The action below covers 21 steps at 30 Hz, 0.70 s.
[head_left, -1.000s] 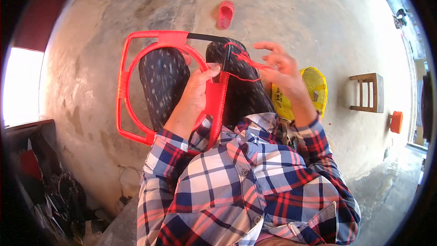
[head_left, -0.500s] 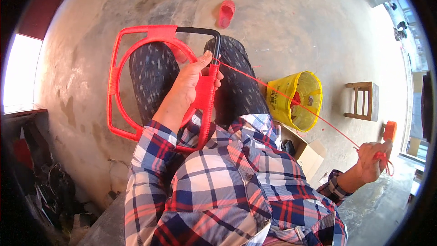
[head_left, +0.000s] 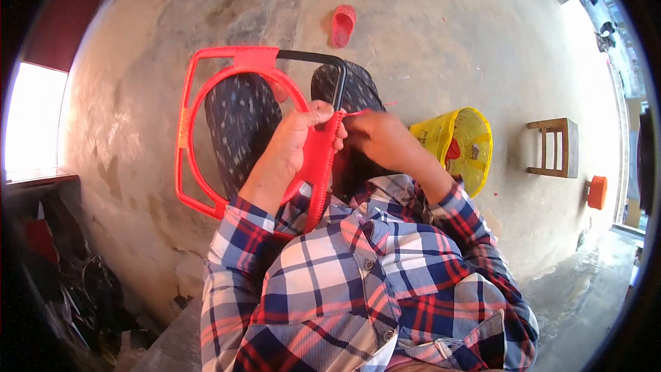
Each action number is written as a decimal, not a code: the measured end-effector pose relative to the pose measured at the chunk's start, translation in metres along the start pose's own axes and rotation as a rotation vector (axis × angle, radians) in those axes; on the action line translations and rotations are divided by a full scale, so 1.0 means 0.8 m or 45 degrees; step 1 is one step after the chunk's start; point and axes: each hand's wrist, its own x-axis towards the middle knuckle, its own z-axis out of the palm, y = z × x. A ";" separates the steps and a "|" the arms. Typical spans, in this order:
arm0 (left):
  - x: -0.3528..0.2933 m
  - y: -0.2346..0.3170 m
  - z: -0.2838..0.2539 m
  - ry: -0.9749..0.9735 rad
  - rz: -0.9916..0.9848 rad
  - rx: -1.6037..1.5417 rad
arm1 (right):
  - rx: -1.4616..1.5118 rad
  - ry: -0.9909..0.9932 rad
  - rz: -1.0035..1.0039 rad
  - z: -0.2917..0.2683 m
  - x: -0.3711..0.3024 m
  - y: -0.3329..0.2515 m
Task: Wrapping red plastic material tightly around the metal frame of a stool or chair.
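A rounded-square frame [head_left: 318,160] with a ring inside it rests over my lap, most of it wrapped in red cord. Its upper right corner is bare black tube [head_left: 313,57]. My left hand [head_left: 295,136] is closed around the frame's right side, the thumb lying where the wrapping meets the bare tube. Close beside that spot is my right hand [head_left: 389,139], its fingers curled and partly smeared by motion. A short bit of red cord [head_left: 354,114] shows between the frame and my right fingers.
Right of my knees stands a yellow bucket [head_left: 441,128] with something red inside. Farther right are a small wooden stool [head_left: 570,148] and an orange-red object [head_left: 597,193]. A pink-red clog [head_left: 342,26] lies on the floor ahead. Dark clutter [head_left: 76,282] fills the lower left.
My right hand has come from far right, where it held the cord stretched out, in to the frame's right side. The frame and my left hand have shifted slightly right and down.
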 end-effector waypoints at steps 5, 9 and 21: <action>-0.006 -0.006 0.014 -0.005 0.009 0.048 | 1.234 0.415 0.223 -0.018 0.051 0.002; -0.007 -0.009 0.021 0.032 -0.001 0.084 | 1.284 0.353 0.186 -0.007 0.067 -0.003; -0.003 0.007 0.000 0.065 0.038 -0.071 | 1.419 0.549 -0.143 -0.128 -0.097 0.008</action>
